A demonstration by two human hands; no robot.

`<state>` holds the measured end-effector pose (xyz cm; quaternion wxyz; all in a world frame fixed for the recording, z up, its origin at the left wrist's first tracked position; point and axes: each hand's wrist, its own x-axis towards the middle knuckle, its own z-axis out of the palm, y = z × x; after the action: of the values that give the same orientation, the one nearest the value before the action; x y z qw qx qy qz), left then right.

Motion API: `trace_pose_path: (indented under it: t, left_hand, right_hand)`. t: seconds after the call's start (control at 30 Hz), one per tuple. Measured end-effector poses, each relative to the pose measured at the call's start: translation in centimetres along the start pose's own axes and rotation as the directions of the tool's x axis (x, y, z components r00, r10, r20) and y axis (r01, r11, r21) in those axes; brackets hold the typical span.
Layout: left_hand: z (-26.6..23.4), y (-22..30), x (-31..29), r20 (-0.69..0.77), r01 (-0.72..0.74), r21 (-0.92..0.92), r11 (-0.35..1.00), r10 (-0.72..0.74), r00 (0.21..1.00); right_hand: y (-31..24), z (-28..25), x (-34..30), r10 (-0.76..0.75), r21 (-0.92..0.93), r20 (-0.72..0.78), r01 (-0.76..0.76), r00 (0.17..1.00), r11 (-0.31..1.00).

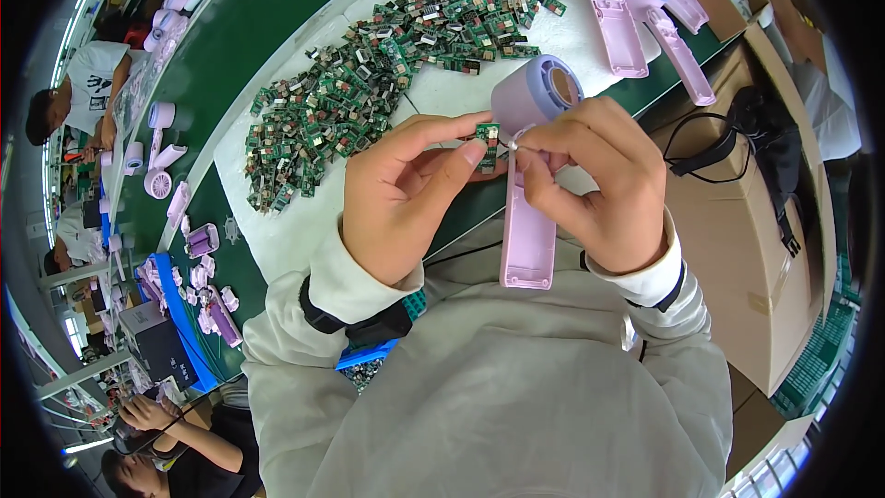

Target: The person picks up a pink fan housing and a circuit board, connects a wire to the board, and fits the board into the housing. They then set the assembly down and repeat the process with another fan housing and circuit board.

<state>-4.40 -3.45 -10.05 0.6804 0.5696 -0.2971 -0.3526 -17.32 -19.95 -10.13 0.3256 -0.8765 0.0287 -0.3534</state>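
Observation:
My left hand (392, 194) is closed, pinching a small green circuit board (488, 148) between thumb and forefinger. Right beside the board, my right hand (608, 180) is closed too, its thumb and forefinger together at a small white piece (513, 144), perhaps a wire end. Below those fingers lies a handheld fan housing with an open-backed pink handle (529, 254) that points toward me. Its round lilac head (524, 92) rests at the table edge, beyond my right hand. My fingers cover the joint between head and handle.
A large heap of circuit boards (369, 83) spreads over a white foam sheet (318, 244) on the green table. More fan housings (619, 32) lie at the far right. An open cardboard box (747, 249) with a black strap stands on the right. Co-workers sit along the left.

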Motion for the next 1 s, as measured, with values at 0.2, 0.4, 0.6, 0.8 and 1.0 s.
trace_pose_path:
  t: [0.2, 0.4, 0.6, 0.8, 1.0]
  left_hand:
    - [-0.3, 0.5, -0.1, 0.078, -0.24, 0.404, 0.883, 0.229, 0.97]
    - [-0.8, 1.0, 0.1, 0.194, -0.34, 0.594, 0.729, 0.281, 0.94]
    - [-0.4, 1.4, 0.1, 0.178, -0.369, 0.629, 0.684, 0.335, 0.925]
    - [-0.2, 1.0, 0.0, 0.217, -0.418, 0.66, 0.625, 0.373, 0.902]
    - [-0.2, 0.7, -0.2, 0.159, -0.359, 0.6, 0.715, 0.334, 0.929]
  right_hand:
    - [0.6, 0.3, 0.6, -0.12, -0.108, -0.026, 0.117, 0.992, 0.987]
    - [1.0, 0.3, 0.5, -0.169, -0.05, 0.002, 0.169, 0.986, 0.984]
    - [1.1, 0.4, 0.4, -0.145, -0.016, -0.012, 0.145, 0.989, 0.989]
    - [1.3, 0.3, 0.3, -0.117, 0.034, -0.013, 0.118, 0.993, 0.992]
    - [1.4, 0.5, 0.4, -0.109, 0.045, -0.041, 0.111, 0.993, 0.993]
